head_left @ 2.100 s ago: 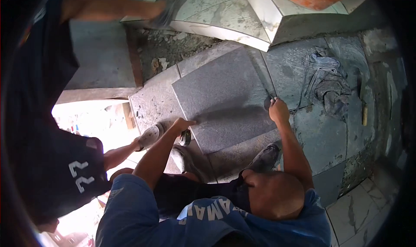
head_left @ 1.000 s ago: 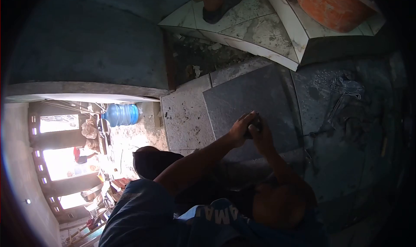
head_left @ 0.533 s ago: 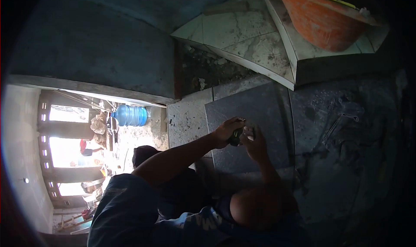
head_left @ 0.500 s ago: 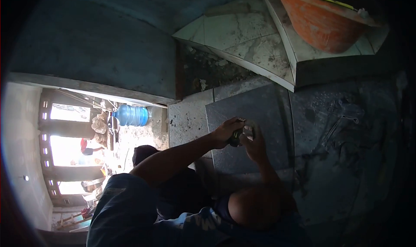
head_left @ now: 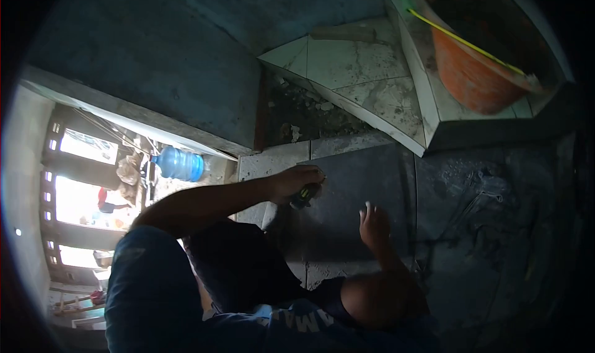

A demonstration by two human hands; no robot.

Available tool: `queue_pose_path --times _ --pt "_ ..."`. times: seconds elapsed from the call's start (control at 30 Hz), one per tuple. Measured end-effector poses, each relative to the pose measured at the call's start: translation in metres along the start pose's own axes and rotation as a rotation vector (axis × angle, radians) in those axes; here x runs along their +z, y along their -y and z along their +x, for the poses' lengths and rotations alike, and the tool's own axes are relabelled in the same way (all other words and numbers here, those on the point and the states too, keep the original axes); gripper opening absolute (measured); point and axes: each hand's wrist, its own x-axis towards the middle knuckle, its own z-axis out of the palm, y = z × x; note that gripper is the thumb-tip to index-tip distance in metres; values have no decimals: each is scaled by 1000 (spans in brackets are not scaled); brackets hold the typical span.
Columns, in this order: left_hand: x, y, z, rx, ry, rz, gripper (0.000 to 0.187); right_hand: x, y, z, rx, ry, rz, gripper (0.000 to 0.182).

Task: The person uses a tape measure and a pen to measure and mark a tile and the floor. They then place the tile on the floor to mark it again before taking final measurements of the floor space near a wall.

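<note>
My left hand [head_left: 300, 183] is closed around a compact dark tape measure [head_left: 303, 196] with a yellow-green marking. It is over the left edge of a large dark grey tile [head_left: 353, 220] on the floor. My right hand [head_left: 374, 226] hovers over the right part of this tile, apart from the tape measure. Its index finger and thumb stick out with pale tips, while the other fingers look curled. I see nothing held in it, though the dim light hides detail.
Tiled steps [head_left: 365, 68] rise at the top, carrying an orange bucket [head_left: 474, 83] with a yellow strip across its rim. Crumpled clear plastic [head_left: 489, 186] lies on the floor at right. A blue water jug [head_left: 180, 165] stands by the bright opening, where another person [head_left: 110, 203] is visible.
My hands have come apart: the left moved left with the tape measure, the right moved down and slightly right. The view has shifted, showing more of the bucket.
</note>
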Motion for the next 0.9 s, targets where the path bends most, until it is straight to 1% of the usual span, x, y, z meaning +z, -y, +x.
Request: queue_pose_path --times 0.03,0.07,0.13,0.17,0.2,0.23,0.27,0.33,0.37,0.43,0.47,0.5,0.53,0.57,0.6,0.63,0.67,0.7,0.73,0.77,0.8,0.87,0.9 --pt "-16 -2 0 2 29 16 26 7 -4 -11 -25 32 -152 38" --pt "-31 -2 0 0 57 33 27 8 -3 -21 -30 37 -175 38" --pt "-57 -1 5 -8 63 -2 29 4 0 -34 -50 185 -265 45" --pt "-70 2 9 15 84 -5 30 5 -3 -42 -53 194 -292 45" --pt "-84 5 14 39 105 -8 31 8 -7 -48 -88 191 -313 50" --pt "-97 10 22 60 176 -79 30 7 -6 -48 -123 188 -332 54" --pt "-106 18 30 71 193 -99 30 4 -5 -49 -124 199 -359 54" --pt "-117 29 44 217 241 -256 29 -14 10 -38 -83 347 -339 67" --pt "-120 34 51 226 254 -274 29 -18 13 -28 -83 357 -361 67" --pt "-123 40 60 371 315 -365 28 -22 27 4 -67 251 -20 83" --pt "-125 42 63 366 329 -381 28 -38 53 31 87 342 324 88" --pt "-127 43 64 369 404 -480 25 -56 85 63 249 421 669 94" --pt "-128 44 66 372 479 -578 23 -63 114 90 301 411 851 95" --pt "-126 45 70 368 492 -589 23 -62 138 114 349 392 1032 97" --pt "-122 45 73 425 512 -719 20 -55 156 134 358 390 1020 97" --pt "-125 44 73 483 529 -851 19 -48 172 152 277 348 1028 95" --pt "-133 43 73 485 540 -863 19 -41 186 168 195 308 1034 93" --pt "-140 39 69 527 477 -836 18 -33 201 180 206 309 1020 93" --pt "-147 37 68 569 414 -806 19 -26 213 191 221 274 979 85" --pt "-159 38 68 571 343 -658 18 -20 221 199 238 238 940 77" --pt "-170 46 73 567 353 -668 18 -14 223 204 248 238 929 77" --pt "-190 66 87 918 34 -137 20 0 220 211 350 397 826 59" --pt "-200 69 84 918 39 -146 20 9 222 211 226 302 648 42"
